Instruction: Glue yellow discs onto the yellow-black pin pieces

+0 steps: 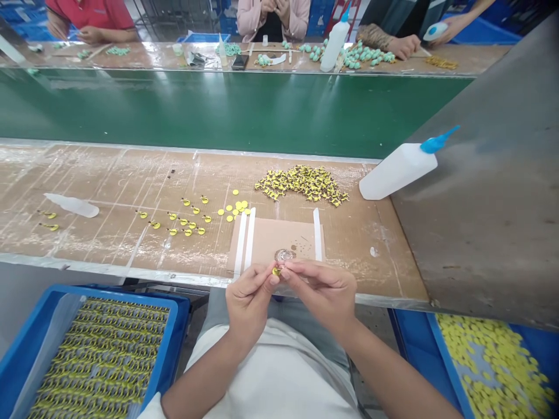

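We hold both hands up in front of our tummy, at the near edge of the worktop [109,174], with our arms coming in low from both sides. Our left hand [248,297] has its grip closed on a small yellow piece [276,272], thumb and finger pinching it. Our right hand [328,294] comes in from the other side, its thumb and finger close together – we cannot tell if that grip pinches the piece too. The yellow piece sits right at our fingertips, between the two hands, just on the near side of the clear round dish [285,255]. We see tiny writing on the red shirt [105,17] across from us – too small to read
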`<state>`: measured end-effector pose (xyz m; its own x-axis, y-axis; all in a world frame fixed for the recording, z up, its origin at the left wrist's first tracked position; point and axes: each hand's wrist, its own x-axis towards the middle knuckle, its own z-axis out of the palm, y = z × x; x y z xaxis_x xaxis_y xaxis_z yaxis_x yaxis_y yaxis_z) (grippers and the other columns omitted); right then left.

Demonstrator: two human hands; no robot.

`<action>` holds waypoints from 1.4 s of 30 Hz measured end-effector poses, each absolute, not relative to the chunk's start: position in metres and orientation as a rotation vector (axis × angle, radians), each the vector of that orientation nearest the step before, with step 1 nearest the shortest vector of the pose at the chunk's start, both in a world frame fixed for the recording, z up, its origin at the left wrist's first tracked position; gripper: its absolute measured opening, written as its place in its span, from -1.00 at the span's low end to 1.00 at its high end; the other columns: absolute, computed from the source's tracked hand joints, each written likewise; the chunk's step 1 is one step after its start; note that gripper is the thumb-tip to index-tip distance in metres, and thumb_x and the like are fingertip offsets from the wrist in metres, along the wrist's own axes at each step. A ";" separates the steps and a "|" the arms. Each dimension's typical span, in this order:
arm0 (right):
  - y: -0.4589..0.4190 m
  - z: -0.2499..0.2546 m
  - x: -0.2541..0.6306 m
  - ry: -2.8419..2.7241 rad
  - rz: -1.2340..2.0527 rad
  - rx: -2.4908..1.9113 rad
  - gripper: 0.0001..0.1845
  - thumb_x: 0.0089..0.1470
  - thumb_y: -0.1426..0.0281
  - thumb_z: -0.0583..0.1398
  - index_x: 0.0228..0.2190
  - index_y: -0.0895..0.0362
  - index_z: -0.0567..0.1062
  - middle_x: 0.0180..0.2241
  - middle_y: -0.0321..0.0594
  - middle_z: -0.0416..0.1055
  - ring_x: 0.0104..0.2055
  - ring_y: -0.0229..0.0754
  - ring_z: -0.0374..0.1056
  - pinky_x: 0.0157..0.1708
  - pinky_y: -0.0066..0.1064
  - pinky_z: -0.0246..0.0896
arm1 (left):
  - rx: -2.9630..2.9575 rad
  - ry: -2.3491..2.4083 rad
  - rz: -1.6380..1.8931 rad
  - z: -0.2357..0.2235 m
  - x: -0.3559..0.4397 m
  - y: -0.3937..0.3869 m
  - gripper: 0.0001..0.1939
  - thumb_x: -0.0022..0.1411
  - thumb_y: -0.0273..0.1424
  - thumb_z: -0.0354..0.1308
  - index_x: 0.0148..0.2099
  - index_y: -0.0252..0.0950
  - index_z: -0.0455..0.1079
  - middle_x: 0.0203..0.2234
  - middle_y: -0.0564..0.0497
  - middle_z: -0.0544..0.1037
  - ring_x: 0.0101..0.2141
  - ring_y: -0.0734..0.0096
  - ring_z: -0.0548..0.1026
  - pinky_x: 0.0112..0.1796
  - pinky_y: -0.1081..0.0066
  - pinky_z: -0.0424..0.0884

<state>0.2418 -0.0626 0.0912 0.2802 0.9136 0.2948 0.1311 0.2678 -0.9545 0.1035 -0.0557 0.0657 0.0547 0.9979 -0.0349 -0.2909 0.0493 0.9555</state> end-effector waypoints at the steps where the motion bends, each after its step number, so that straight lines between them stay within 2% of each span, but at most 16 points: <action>1: -0.063 0.092 0.242 -1.165 0.746 -1.185 -0.80 0.01 0.50 0.39 -0.30 -0.01 0.68 -0.31 -0.24 0.64 -0.30 -0.12 0.59 -0.26 -0.32 0.60 | 0.979 0.971 1.268 0.066 0.103 -0.055 -0.75 0.17 -0.38 0.35 -0.06 -0.15 0.62 -0.40 -0.03 0.60 -0.31 0.37 0.55 -0.23 0.39 0.52; 5: -0.063 0.095 0.242 -1.154 0.762 -1.226 -0.83 0.00 0.49 0.40 -0.32 0.01 0.68 -0.32 -0.24 0.64 -0.30 -0.14 0.58 -0.26 -0.35 0.58 | 0.956 0.948 1.224 0.067 0.101 -0.053 -0.76 0.18 -0.36 0.34 -0.07 -0.15 0.62 -0.35 -0.06 0.63 -0.30 0.35 0.58 -0.22 0.37 0.55; 11: -0.060 0.101 0.241 -1.184 0.769 -1.247 -0.89 0.03 0.45 0.38 -0.33 0.03 0.67 -0.31 -0.21 0.63 -0.25 -0.12 0.57 -0.15 -0.28 0.55 | 0.840 0.938 1.203 0.068 0.102 -0.051 -0.78 0.18 -0.31 0.35 -0.10 -0.17 0.64 -0.17 -0.12 0.67 -0.15 0.17 0.62 -0.12 0.25 0.60; 16: -0.059 0.103 0.236 -1.052 0.962 -1.256 -0.92 0.00 0.39 0.40 -0.36 0.09 0.66 -0.36 -0.19 0.62 -0.35 -0.14 0.57 -0.33 -0.37 0.58 | 0.713 0.898 1.201 0.065 0.099 -0.049 -0.76 0.09 -0.27 0.41 -0.16 -0.19 0.66 -0.19 -0.14 0.68 -0.15 0.11 0.64 -0.16 0.22 0.63; 21: -0.057 0.101 0.233 -0.831 1.265 -1.154 -0.84 -0.05 0.33 0.44 -0.38 0.11 0.65 -0.38 -0.19 0.63 -0.35 -0.12 0.58 -0.31 -0.33 0.60 | 0.688 0.878 1.194 0.063 0.095 -0.048 -0.75 0.07 -0.26 0.43 -0.18 -0.20 0.66 -0.21 -0.15 0.68 -0.22 0.15 0.65 -0.22 0.27 0.64; 29: -0.051 0.107 0.230 -0.704 1.382 -1.142 -0.82 -0.12 0.33 0.47 -0.43 0.12 0.64 -0.47 -0.23 0.61 -0.43 -0.22 0.55 -0.37 -0.44 0.56 | 0.747 0.851 1.204 0.059 0.091 -0.049 -0.81 0.19 -0.29 0.34 -0.16 -0.22 0.66 -0.21 -0.15 0.67 -0.18 0.17 0.64 -0.20 0.29 0.63; 32: -0.049 0.109 0.229 -0.676 1.444 -1.117 -0.82 -0.13 0.34 0.48 -0.44 0.10 0.65 -0.47 -0.25 0.61 -0.43 -0.24 0.55 -0.36 -0.48 0.54 | 0.734 0.828 1.209 0.059 0.089 -0.048 -0.83 0.17 -0.30 0.35 -0.18 -0.21 0.66 -0.25 -0.12 0.68 -0.22 0.20 0.64 -0.24 0.30 0.63; 37: -0.045 0.110 0.227 -0.656 1.593 -1.097 -0.79 -0.20 0.32 0.51 -0.47 0.12 0.66 -0.47 -0.20 0.62 -0.43 -0.18 0.57 -0.32 -0.37 0.57 | 0.746 0.811 1.282 0.059 0.085 -0.044 -0.87 0.08 -0.30 0.42 -0.28 -0.20 0.66 -0.40 -0.05 0.66 -0.34 0.30 0.63 -0.30 0.36 0.61; 42: -0.041 0.109 0.225 -0.626 1.664 -1.111 -0.79 -0.24 0.35 0.53 -0.49 0.12 0.67 -0.48 -0.18 0.62 -0.45 -0.21 0.56 -0.36 -0.47 0.54 | 0.828 0.763 1.341 0.058 0.076 -0.042 -0.91 0.08 -0.37 0.43 -0.29 -0.18 0.66 -0.45 -0.02 0.65 -0.40 0.41 0.60 -0.35 0.48 0.54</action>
